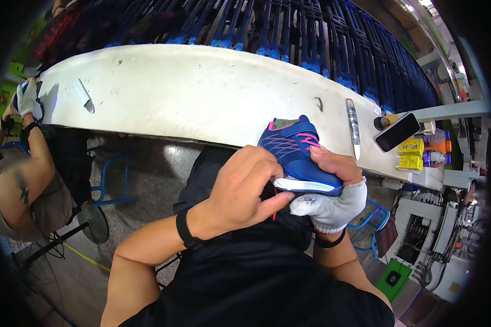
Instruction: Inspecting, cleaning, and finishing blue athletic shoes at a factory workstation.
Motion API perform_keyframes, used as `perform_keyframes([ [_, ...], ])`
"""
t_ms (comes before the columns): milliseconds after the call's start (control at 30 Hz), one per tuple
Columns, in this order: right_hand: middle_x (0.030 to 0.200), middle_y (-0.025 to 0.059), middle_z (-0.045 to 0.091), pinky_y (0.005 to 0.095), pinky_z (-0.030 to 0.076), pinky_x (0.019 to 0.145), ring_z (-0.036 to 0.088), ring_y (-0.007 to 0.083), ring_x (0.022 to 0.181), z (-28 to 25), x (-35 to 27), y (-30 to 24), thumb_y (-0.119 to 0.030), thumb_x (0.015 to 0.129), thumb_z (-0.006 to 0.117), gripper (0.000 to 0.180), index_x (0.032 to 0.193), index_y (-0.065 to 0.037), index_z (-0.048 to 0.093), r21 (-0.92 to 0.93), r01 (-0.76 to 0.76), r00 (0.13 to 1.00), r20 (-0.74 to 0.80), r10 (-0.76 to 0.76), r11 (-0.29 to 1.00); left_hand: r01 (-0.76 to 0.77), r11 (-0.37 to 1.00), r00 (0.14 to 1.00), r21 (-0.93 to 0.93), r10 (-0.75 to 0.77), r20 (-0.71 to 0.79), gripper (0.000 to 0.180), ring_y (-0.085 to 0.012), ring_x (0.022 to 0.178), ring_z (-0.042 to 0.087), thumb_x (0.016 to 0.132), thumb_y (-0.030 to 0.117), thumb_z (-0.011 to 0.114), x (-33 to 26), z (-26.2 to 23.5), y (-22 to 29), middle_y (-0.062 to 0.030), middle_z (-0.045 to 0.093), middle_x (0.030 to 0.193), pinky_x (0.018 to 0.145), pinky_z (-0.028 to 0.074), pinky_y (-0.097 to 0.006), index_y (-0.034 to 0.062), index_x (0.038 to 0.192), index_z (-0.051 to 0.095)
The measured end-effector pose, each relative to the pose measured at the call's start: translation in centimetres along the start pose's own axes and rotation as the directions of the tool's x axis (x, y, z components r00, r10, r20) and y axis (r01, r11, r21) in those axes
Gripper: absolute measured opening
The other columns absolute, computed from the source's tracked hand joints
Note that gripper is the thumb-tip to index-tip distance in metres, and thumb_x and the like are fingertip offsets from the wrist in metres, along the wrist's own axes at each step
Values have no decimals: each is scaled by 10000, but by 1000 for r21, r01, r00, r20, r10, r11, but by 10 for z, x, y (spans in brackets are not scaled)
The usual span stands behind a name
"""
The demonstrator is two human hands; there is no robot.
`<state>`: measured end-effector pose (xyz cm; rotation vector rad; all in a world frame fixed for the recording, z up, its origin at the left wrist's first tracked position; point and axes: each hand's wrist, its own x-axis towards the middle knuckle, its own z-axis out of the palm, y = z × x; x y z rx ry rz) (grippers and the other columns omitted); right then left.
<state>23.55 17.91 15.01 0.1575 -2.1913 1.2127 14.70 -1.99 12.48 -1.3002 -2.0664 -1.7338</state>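
A small dark blue sneaker (297, 147) with pink laces and pink line trim is tilted over the front edge of the white bench, its white sole edge (305, 186) facing me. My right hand (333, 191), in a pale glove with bare fingertips showing, grips the toe end from the right. Its thumb lies on the upper, and gloved fingers are under the sole. My bare left hand (245, 188) is closed at the sole's left end, thumb and forefinger near the white edge. Whether it pinches the sole or something small there is hidden. A thin red strand hangs below those fingers.
On the white bench (191, 92) lie a slim knife-like tool (353, 128), a black phone (397, 132), yellow boxes (410, 152), bottles (435, 158) and a white piece (82, 92). Blue racks (278, 32) line the far side. At far left, a co-worker's gloved hand (28, 99) holds a shoe.
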Motion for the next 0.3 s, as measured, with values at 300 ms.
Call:
perform_keyframes([
  [300, 1219, 145, 795, 502, 588, 1063, 777, 396, 1127, -15, 23, 5, -522, 726, 1022, 726, 1209, -78, 710, 139, 116, 949, 277, -152, 983, -221, 970, 973, -97, 227, 51, 362, -318, 824, 567, 712, 86, 881, 3, 1, -24, -109, 559, 898, 763, 431, -460, 111, 934, 596],
])
